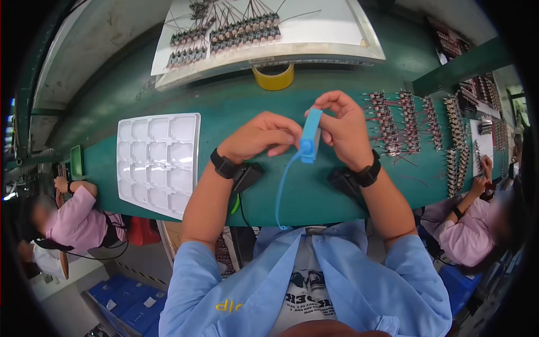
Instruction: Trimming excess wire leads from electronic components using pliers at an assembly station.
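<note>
A light-blue anti-static wrist strap is held up above the green table, its band standing on edge with the square snap buckle at the lower end. From the buckle a thin blue cord hangs down toward the table's front edge. My right hand pinches the band from the right between thumb and fingers. On the other side my left hand has its fingers curled, with the tips against the strap near the buckle. Each of my wrists wears a black band with a black box-like device.
A white compartment tray lies at left. Yellow tape sits below a raised white-topped board bearing wired parts. Rows of small wired components lie at right. Co-workers in pink sit at the left and right.
</note>
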Demonstrator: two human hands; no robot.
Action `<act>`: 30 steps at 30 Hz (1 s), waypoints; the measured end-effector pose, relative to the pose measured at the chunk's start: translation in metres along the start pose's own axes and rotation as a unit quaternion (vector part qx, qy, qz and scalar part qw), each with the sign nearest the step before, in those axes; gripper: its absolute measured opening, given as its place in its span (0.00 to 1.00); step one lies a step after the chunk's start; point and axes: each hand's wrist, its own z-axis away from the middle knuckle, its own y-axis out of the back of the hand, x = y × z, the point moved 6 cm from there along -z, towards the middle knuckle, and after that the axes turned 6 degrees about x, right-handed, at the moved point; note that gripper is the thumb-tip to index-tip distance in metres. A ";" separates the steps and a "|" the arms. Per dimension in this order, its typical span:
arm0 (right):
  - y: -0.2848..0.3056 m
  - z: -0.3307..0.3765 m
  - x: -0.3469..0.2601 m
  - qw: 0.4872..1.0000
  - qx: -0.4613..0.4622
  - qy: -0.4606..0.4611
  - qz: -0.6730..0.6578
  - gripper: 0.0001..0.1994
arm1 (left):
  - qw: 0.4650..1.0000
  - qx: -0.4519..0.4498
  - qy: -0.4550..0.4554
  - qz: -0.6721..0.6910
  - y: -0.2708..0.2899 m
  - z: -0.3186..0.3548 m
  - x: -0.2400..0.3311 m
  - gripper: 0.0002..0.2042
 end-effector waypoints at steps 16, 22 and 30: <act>-0.038 0.056 0.019 0.989 -0.055 0.130 -0.036 0.26 | 0.962 0.257 -0.088 0.000 -0.004 0.011 0.014 0.17; -0.037 0.056 0.012 0.948 -0.016 0.260 0.185 0.30 | 0.952 0.208 -0.221 0.048 -0.001 0.020 0.027 0.24; -0.059 0.093 -0.040 0.822 -0.066 0.431 0.367 0.14 | 0.888 0.174 -0.352 0.238 -0.055 0.080 0.066 0.23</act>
